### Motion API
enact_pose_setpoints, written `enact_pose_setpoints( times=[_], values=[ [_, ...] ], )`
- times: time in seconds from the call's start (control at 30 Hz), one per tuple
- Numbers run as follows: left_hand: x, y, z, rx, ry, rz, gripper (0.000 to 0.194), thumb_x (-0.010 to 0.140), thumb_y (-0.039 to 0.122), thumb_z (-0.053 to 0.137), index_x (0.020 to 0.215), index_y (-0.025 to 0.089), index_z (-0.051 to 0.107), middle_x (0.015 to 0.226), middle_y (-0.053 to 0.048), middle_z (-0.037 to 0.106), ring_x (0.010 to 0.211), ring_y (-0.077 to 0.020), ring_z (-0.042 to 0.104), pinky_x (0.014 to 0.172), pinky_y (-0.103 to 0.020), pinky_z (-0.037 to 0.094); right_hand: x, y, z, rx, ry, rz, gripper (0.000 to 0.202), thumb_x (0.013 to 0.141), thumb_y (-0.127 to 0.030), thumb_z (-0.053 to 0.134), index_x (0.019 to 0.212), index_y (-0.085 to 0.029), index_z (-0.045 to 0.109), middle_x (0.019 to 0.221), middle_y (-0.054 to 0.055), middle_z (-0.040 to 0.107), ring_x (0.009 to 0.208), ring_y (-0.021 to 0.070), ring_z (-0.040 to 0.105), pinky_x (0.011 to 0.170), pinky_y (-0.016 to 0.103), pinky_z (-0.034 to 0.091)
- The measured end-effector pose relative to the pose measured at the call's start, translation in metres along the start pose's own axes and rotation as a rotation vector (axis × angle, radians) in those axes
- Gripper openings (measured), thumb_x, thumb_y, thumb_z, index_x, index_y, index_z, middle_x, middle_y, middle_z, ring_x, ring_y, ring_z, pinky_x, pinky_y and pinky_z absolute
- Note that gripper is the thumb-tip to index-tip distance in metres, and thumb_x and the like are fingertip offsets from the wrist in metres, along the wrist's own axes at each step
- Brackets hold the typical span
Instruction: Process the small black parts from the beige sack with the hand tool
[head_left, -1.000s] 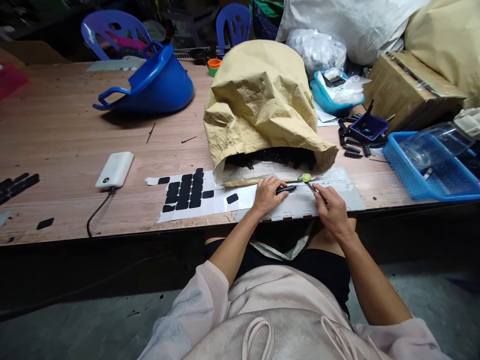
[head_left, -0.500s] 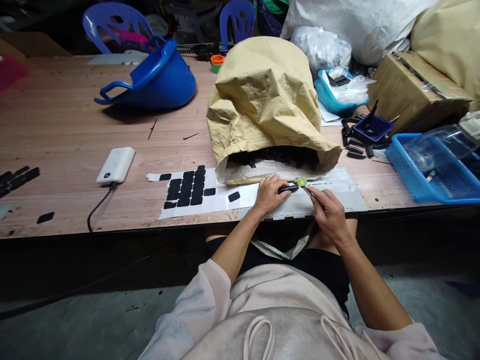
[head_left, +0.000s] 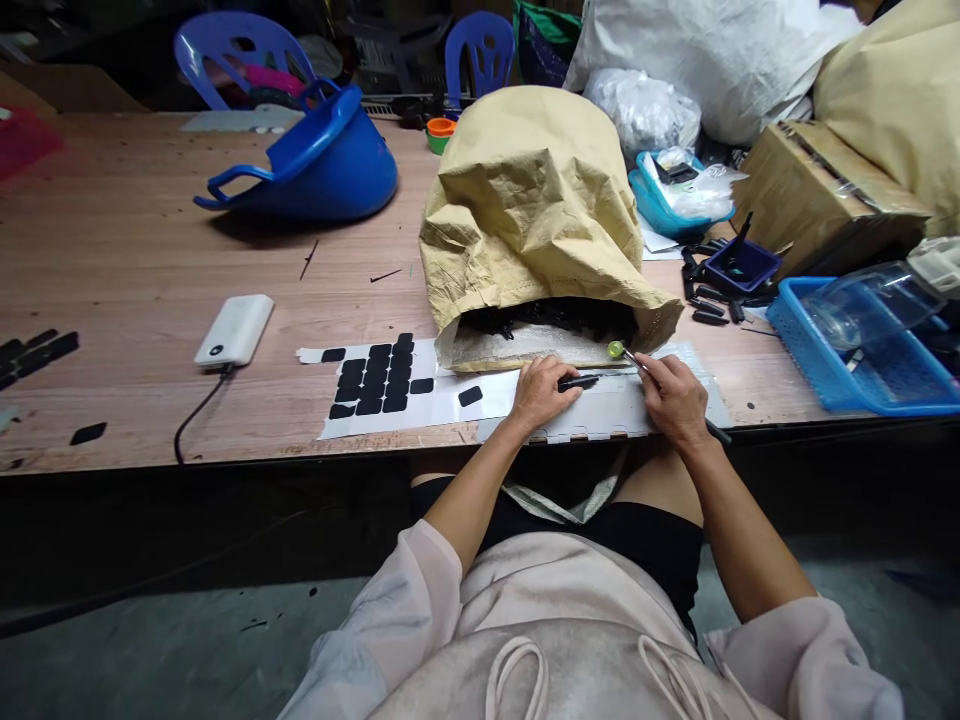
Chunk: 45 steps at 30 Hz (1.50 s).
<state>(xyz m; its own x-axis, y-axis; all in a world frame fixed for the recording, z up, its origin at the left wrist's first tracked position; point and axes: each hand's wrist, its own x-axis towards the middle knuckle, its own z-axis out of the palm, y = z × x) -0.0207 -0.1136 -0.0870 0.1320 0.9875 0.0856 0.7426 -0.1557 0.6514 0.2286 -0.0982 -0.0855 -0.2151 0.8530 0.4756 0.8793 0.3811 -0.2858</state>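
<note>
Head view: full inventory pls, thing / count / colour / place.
paper sack: 1, tan, table centre, mouth toward person
pad sheet: 1, white with black pads, left of hands
power bank: 1, white, table left, cabled
tub: 1, blue, tipped, far left
basket: 1, blue, right edge
small tray: 1, dark blue, right
cardboard box: 1, brown, far right
chairs: 2, blue, behind table
left hand: holds black part
right hand: holds green-tipped tool

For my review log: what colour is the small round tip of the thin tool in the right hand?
Yellow-green, on the thin tool's round tip in the right hand, head view.
</note>
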Motion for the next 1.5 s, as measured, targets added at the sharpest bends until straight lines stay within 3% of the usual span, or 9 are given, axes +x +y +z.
enact_pose_setpoints(
  times=[0.27, 0.5, 0.67, 0.77, 0.93, 1.03, 1.2, 1.3, 1.5],
  values=[
    [-0.004, -0.001, -0.003, 0.023, 0.02, 0.09, 0.015, 0.091, 0.032, 0.075, 0.105, 0.026, 0.077, 0.104, -0.005, 0.071, 0.107, -0.0265, 0.062, 0.1, -0.043, 0.047, -0.003, 0.012, 0.012, -0.132, -0.071, -0.066, 0.033, 0.102, -0.032, 0.051, 0.122, -0.027, 0.077, 0.094, 0.009, 0.064, 0.09, 0.0247, 0.05, 0.078, 0.037, 0.039],
    [-0.088, 0.006, 0.021, -0.153, -0.315, 0.516, 0.031, 0.105, 0.042, 0.054, 0.123, 0.023, 0.072, 0.109, -0.01, 0.075, 0.101, -0.0218, 0.071, 0.091, -0.033, 0.056, -0.002, 0.008, 0.012, -0.175, -0.079, -0.048, 0.034, 0.103, -0.033, 0.05, 0.122, -0.026, 0.076, 0.095, 0.009, 0.064, 0.089, 0.0247, 0.05, 0.076, 0.036, 0.037],
    [-0.108, -0.021, 0.074, -0.01, -0.512, 0.108, 0.028, 0.101, 0.03, 0.062, 0.127, 0.025, 0.072, 0.123, -0.008, 0.077, 0.113, -0.0246, 0.074, 0.095, -0.033, 0.059, -0.002, 0.008, 0.014, -0.182, -0.06, -0.048, 0.032, 0.102, -0.033, 0.051, 0.121, -0.026, 0.076, 0.094, 0.009, 0.063, 0.089, 0.0246, 0.049, 0.075, 0.036, 0.036],
    [-0.101, -0.028, 0.084, 0.082, -0.549, -0.076, 0.04, 0.097, 0.025, 0.065, 0.138, 0.025, 0.068, 0.138, -0.011, 0.072, 0.128, -0.0286, 0.069, 0.104, -0.037, 0.057, -0.002, 0.009, 0.014, -0.175, -0.064, -0.046, 0.032, 0.103, -0.034, 0.051, 0.121, -0.027, 0.076, 0.094, 0.009, 0.063, 0.089, 0.0247, 0.05, 0.076, 0.036, 0.036],
    [-0.106, -0.001, 0.049, 0.042, -0.621, 0.222, 0.031, 0.093, 0.029, 0.07, 0.124, 0.029, 0.075, 0.115, -0.007, 0.079, 0.105, -0.0268, 0.076, 0.088, -0.034, 0.06, -0.003, 0.008, 0.014, -0.163, -0.073, -0.034, 0.032, 0.102, -0.033, 0.051, 0.121, -0.027, 0.076, 0.095, 0.009, 0.063, 0.09, 0.025, 0.049, 0.076, 0.036, 0.037],
    [-0.089, 0.011, 0.005, -0.093, -0.364, 0.318, 0.019, 0.098, 0.036, 0.063, 0.101, 0.028, 0.08, 0.097, -0.004, 0.08, 0.089, -0.0208, 0.075, 0.081, -0.031, 0.057, -0.003, 0.008, 0.014, -0.163, -0.068, -0.032, 0.032, 0.101, -0.032, 0.051, 0.121, -0.027, 0.076, 0.095, 0.009, 0.063, 0.09, 0.0251, 0.049, 0.075, 0.036, 0.037],
    [0.0, -0.002, -0.062, 0.179, 0.277, -0.353, 0.03, 0.096, 0.047, 0.065, 0.101, 0.021, 0.078, 0.095, -0.011, 0.079, 0.093, -0.0283, 0.074, 0.084, -0.038, 0.056, -0.002, 0.007, 0.014, -0.175, -0.063, -0.038, 0.032, 0.102, -0.033, 0.051, 0.12, -0.027, 0.076, 0.094, 0.009, 0.063, 0.09, 0.0248, 0.05, 0.076, 0.036, 0.038],
    [0.044, -0.014, -0.077, 0.283, 0.243, -0.638, 0.052, 0.087, 0.063, 0.072, 0.106, 0.015, 0.077, 0.112, -0.022, 0.078, 0.109, -0.039, 0.072, 0.09, -0.045, 0.056, -0.002, 0.008, 0.014, -0.171, -0.066, -0.044, 0.032, 0.102, -0.033, 0.051, 0.121, -0.026, 0.076, 0.095, 0.009, 0.063, 0.09, 0.0249, 0.05, 0.077, 0.036, 0.038],
    [0.061, -0.026, -0.071, 0.322, 0.153, -0.712, 0.044, 0.091, 0.049, 0.068, 0.113, 0.012, 0.075, 0.123, -0.025, 0.075, 0.118, -0.0386, 0.07, 0.094, -0.044, 0.055, -0.002, 0.007, 0.013, -0.155, -0.083, -0.018, 0.031, 0.101, -0.032, 0.052, 0.12, -0.026, 0.076, 0.095, 0.009, 0.062, 0.09, 0.025, 0.049, 0.076, 0.036, 0.037]
  ],
)
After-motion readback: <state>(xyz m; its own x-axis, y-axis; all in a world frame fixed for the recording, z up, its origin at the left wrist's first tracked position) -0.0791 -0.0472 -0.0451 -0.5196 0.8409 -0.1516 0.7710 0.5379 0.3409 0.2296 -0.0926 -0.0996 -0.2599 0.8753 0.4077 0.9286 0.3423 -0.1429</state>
